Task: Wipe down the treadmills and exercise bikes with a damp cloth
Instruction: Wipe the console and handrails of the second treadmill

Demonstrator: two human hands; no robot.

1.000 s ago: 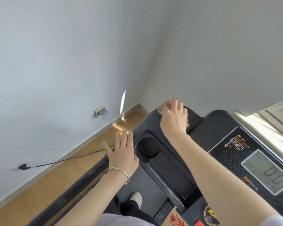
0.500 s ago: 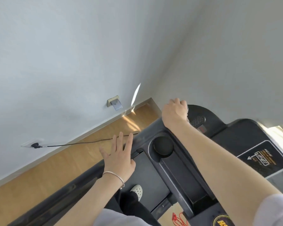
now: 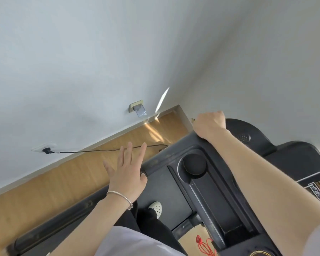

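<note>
Right hand (image 3: pixel 209 125) curls over the cloth (image 3: pixel 192 120), a pale scrap showing at its left, on the far corner of the treadmill console (image 3: pixel 248 133); left hand (image 3: pixel 127 174) hovers spread, empty; pushed past the knuckles, the cloth could drop floorward.

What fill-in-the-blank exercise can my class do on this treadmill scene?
The left hand wears a silver ____ on its wrist. The black cable is plugged into a socket on the ____. The right hand rests on the far corner of the black ____.
Missing words: bracelet, wall, treadmill.
</note>
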